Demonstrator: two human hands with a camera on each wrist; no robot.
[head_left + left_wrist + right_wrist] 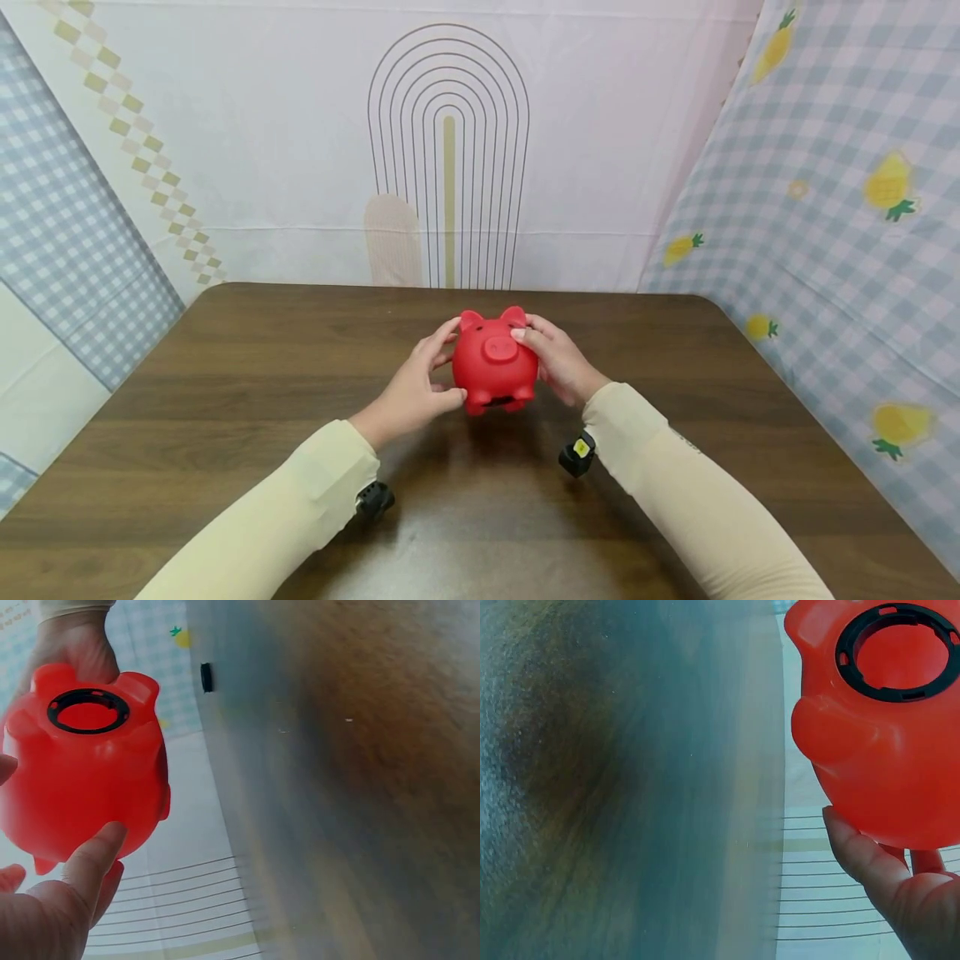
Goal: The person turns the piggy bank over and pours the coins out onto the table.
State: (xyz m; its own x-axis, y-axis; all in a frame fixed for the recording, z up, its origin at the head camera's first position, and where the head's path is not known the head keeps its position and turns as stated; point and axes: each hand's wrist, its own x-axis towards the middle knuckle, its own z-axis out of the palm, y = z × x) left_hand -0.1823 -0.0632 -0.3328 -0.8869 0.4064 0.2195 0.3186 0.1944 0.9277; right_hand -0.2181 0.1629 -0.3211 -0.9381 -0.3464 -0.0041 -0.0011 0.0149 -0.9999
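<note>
A red piggy bank (487, 367) is held up above the brown table, its snout facing the head camera. My left hand (411, 392) grips its left side, fingers near the ear and thumb by a foot. On the other side my right hand (558, 360) holds it, the thumb beside the snout and the other fingers partly hidden behind. Both wrist views show the underside, where a black ring (51, 712) surrounds a round opening in the bank. That same black ring (847, 671) appears at the upper right of the right wrist view.
The wooden table (225, 400) spreads under both arms. Behind it hangs a white cloth (300, 150) with arch lines; a checked cloth with pineapples (847, 250) hangs at the right. Each wrist carries a small black camera (577, 454).
</note>
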